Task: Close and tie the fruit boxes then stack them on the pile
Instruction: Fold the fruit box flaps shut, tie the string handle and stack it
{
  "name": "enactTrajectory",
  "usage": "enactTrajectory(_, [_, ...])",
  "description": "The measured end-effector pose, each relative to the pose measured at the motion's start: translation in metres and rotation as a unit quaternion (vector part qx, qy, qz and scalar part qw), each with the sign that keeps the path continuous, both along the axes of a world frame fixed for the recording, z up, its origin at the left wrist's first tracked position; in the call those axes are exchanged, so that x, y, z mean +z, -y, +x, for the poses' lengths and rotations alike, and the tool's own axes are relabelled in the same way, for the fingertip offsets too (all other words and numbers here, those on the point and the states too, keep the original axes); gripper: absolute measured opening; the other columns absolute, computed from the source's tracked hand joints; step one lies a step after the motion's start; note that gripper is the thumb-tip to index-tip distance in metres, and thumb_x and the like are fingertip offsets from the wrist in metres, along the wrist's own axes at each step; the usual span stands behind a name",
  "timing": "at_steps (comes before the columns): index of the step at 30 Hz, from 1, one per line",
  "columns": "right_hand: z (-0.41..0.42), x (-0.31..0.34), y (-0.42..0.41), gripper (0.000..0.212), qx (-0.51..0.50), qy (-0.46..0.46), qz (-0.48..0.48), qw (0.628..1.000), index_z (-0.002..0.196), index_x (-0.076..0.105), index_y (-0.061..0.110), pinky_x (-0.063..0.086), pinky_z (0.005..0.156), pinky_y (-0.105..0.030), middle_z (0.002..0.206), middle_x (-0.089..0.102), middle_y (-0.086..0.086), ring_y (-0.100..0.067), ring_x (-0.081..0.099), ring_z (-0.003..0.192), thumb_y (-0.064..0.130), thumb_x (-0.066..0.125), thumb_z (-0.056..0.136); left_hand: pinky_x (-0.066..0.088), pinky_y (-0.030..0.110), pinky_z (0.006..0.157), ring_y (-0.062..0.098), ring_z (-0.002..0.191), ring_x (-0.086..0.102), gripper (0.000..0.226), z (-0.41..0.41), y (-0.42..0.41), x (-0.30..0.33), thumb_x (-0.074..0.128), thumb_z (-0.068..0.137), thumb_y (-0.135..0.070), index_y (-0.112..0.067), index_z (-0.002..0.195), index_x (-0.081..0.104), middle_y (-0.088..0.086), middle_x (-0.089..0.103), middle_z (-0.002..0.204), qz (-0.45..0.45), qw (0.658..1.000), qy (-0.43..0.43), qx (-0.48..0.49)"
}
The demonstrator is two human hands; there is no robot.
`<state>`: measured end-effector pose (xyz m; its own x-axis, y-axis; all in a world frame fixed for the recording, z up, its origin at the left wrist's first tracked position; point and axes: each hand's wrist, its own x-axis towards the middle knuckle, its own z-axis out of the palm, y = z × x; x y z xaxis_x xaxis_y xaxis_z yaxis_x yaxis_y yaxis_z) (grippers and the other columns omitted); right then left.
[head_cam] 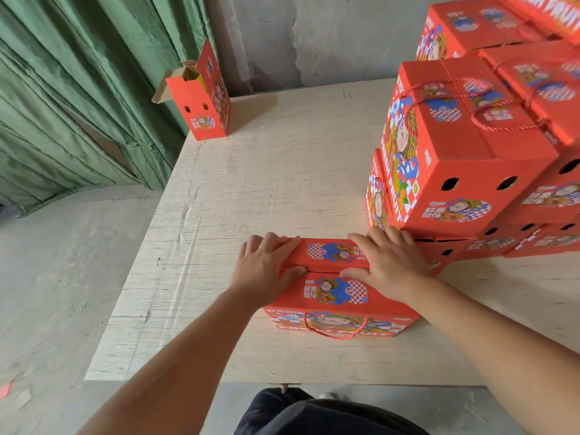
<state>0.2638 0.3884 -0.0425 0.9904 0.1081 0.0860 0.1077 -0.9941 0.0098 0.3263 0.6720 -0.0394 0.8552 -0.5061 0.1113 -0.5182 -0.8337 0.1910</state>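
Note:
A red printed fruit box (335,293) stands on the wooden table (266,189) near its front edge. Its two top flaps are folded down and meet at a seam across the middle. My left hand (265,271) presses flat on the left end of the flaps, thumb at the seam. At the right end my right hand (387,263) presses down the same way. A red rope handle (334,332) hangs loose down the box's near side. The pile of closed red boxes (464,158) rises just behind and to the right, almost touching my right hand.
An open red box (204,98) stands on end at the table's far left corner, its cardboard flaps up. Green tarpaulin (78,98) hangs on the left, a grey wall behind. The table's left edge drops to a concrete floor (62,277).

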Motion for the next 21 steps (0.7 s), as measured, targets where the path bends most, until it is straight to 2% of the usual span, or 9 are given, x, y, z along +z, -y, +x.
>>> enactTrajectory(3, [-0.001, -0.005, -0.001, 0.103, 0.003, -0.032, -0.007, 0.999, 0.152, 0.040, 0.028, 0.045, 0.090, -0.041, 0.118, 0.055, 0.002, -0.026, 0.051, 0.104, 0.094, 0.004, 0.081, 0.038, 0.048, 0.109, 0.028, 0.121, 0.037, 0.071, -0.008, -0.002, -0.012, 0.027, 0.095, -0.079, -0.051, 0.160, 0.023, -0.003, 0.041, 0.144, 0.016, 0.999, -0.029, 0.012])
enactTrajectory(6, [-0.001, -0.008, 0.001, 0.101, 0.012, -0.055, -0.015, 0.998, 0.160, 0.022, 0.031, 0.041, 0.099, -0.041, 0.128, 0.050, 0.003, -0.025, 0.049, 0.113, 0.094, 0.003, 0.083, 0.029, 0.052, 0.116, 0.030, 0.130, 0.028, 0.076, -0.010, 0.001, -0.016, 0.022, 0.093, -0.085, -0.054, 0.160, 0.006, -0.001, 0.030, 0.152, 0.020, 0.998, -0.065, 0.011])
enactTrajectory(9, [0.000, -0.009, 0.000, 0.100, 0.007, -0.079, 0.003, 0.997, 0.161, 0.014, 0.033, 0.037, 0.103, -0.043, 0.134, 0.047, 0.004, -0.027, 0.046, 0.119, 0.094, 0.002, 0.083, 0.025, 0.051, 0.118, 0.030, 0.135, 0.023, 0.084, -0.013, 0.002, -0.017, 0.022, 0.089, -0.091, -0.053, 0.161, 0.002, -0.003, 0.024, 0.155, 0.017, 0.998, -0.061, 0.020])
enactTrajectory(13, [0.001, -0.010, 0.000, 0.101, 0.004, -0.103, 0.015, 0.995, 0.161, 0.004, 0.036, 0.031, 0.106, -0.044, 0.141, 0.041, 0.005, -0.027, 0.041, 0.127, 0.096, -0.001, 0.080, 0.024, 0.052, 0.118, 0.029, 0.134, 0.020, 0.081, -0.009, 0.005, -0.015, 0.018, 0.089, -0.091, -0.053, 0.160, 0.001, -0.007, 0.019, 0.154, 0.022, 0.997, -0.074, 0.027])
enactTrajectory(16, [-0.001, -0.004, 0.001, 0.096, 0.013, -0.105, 0.044, 0.993, 0.162, 0.003, 0.036, 0.028, 0.114, -0.044, 0.153, 0.031, 0.006, -0.025, 0.034, 0.138, 0.093, 0.003, 0.084, 0.024, 0.052, 0.119, 0.028, 0.133, 0.023, 0.074, -0.012, 0.005, -0.013, 0.019, 0.094, -0.084, -0.051, 0.160, 0.010, -0.007, 0.022, 0.153, 0.016, 0.997, -0.072, 0.030])
enactTrajectory(18, [-0.011, 0.000, 0.002, 0.090, -0.001, -0.083, 0.105, 0.991, 0.162, 0.010, 0.036, 0.025, 0.121, -0.045, 0.161, 0.023, 0.004, -0.024, 0.026, 0.148, 0.087, 0.017, 0.089, 0.031, 0.051, 0.116, 0.025, 0.131, 0.031, 0.066, -0.022, 0.004, -0.011, 0.030, 0.099, -0.072, -0.043, 0.158, 0.033, -0.005, 0.032, 0.150, -0.050, 0.997, -0.035, 0.039])
enactTrajectory(20, [-0.030, -0.002, -0.003, 0.087, -0.023, -0.055, 0.151, 0.987, 0.163, 0.015, 0.033, 0.019, 0.125, -0.046, 0.168, 0.015, 0.003, -0.024, 0.014, 0.156, 0.080, 0.027, 0.090, 0.035, 0.047, 0.112, 0.023, 0.130, 0.039, 0.059, -0.037, 0.002, -0.014, 0.039, 0.101, -0.067, -0.036, 0.150, 0.048, -0.006, 0.041, 0.147, -0.115, 0.993, 0.028, 0.001])
enactTrajectory(21, [-0.040, -0.006, -0.007, 0.088, -0.026, -0.058, 0.141, 0.988, 0.164, 0.012, 0.031, 0.011, 0.127, -0.044, 0.172, 0.007, 0.003, -0.021, 0.003, 0.159, 0.078, 0.024, 0.091, 0.034, 0.045, 0.114, 0.022, 0.135, 0.041, 0.065, -0.044, -0.001, -0.017, 0.043, 0.099, -0.072, -0.035, 0.151, 0.049, -0.008, 0.043, 0.151, -0.108, 0.992, 0.047, -0.041])
